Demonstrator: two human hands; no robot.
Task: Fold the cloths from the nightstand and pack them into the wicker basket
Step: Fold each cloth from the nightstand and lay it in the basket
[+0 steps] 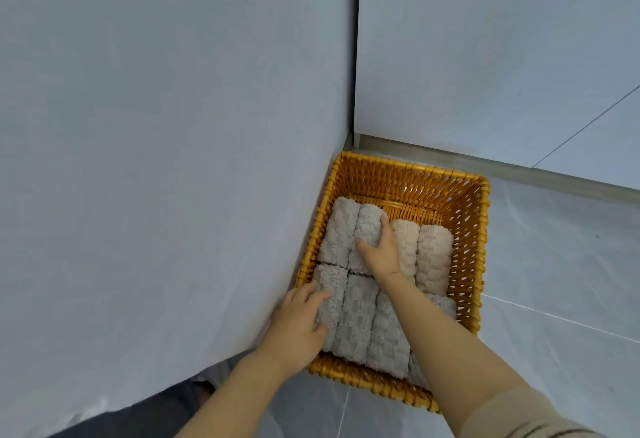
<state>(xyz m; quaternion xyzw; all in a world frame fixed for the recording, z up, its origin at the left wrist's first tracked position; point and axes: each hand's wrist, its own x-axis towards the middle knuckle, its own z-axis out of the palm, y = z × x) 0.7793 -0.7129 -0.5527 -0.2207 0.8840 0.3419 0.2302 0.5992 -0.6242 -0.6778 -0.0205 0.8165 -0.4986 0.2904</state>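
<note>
An orange wicker basket [465, 229] stands on the floor in the corner. Several folded fluffy cloths lie packed in it in two rows, grey ones and paler beige ones [434, 257]. My right hand [379, 250] reaches into the far row and grips a folded grey cloth [369, 229], thumb on its left side and fingers over its top. My left hand [298, 323] holds the leftmost cloth of the near row [329, 295], fingers curled over its edge by the basket's left wall. My right forearm hides part of the near row.
A tall grey panel [173, 160] rises right against the basket's left side. A grey wall with a metal skirting strip [485, 162] runs behind it. Grey tiled floor [554, 281] spreads to the right and in front. The far part of the basket's bottom is bare wicker.
</note>
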